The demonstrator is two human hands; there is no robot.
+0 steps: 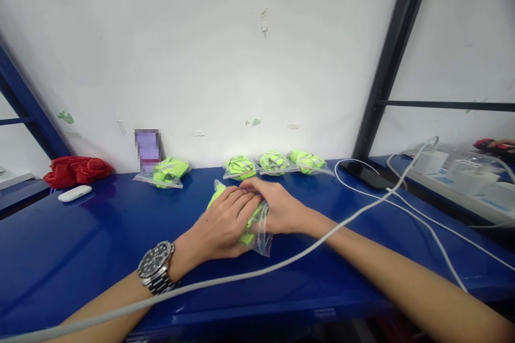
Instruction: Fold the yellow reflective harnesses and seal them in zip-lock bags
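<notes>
Both hands are together over a clear plastic bag with bright yellow-green fabric inside, just above the blue table. My left hand, with a metal watch at the wrist, lies across the bag's top, its fingers bent round it. From the right, my right hand grips the same bag, its fingers partly hidden behind the left ones. The bag's loose transparent end sticks out below the hands. Similar filled bags lie along the wall: one at the left and three nearer the middle.
Red fabric and a white case lie at the left. An upright phone leans on the wall. A dark phone lies at the right by chargers. A white cable crosses in front of the forearms.
</notes>
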